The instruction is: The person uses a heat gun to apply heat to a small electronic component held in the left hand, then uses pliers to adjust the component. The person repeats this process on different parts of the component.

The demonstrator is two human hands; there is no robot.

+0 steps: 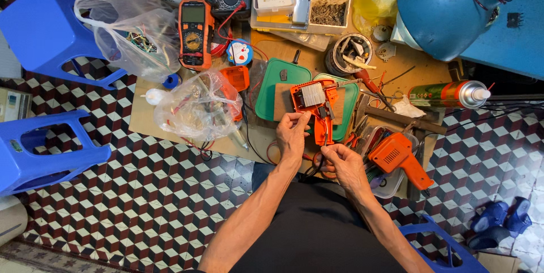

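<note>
Seen from above: left hand [292, 131] pinching the upper handle of an opened orange soldering gun [315, 109], metal block exposed inside its shell. Right hand [343, 165] just below, fingers closed on the gun's black cord [313, 168] near the handle's lower end. Directly beyond that grip, a green cutting board [271, 83] on the cardboard surface [144, 120]. Right of the right hand, nearly touching, a second orange soldering gun [399, 157], closed. Left of the left hand, a clear plastic bag [195, 109] of parts. Farther beyond, an orange multimeter [194, 32]. Well apart on the right, a spray can [447, 93] lying flat.
</note>
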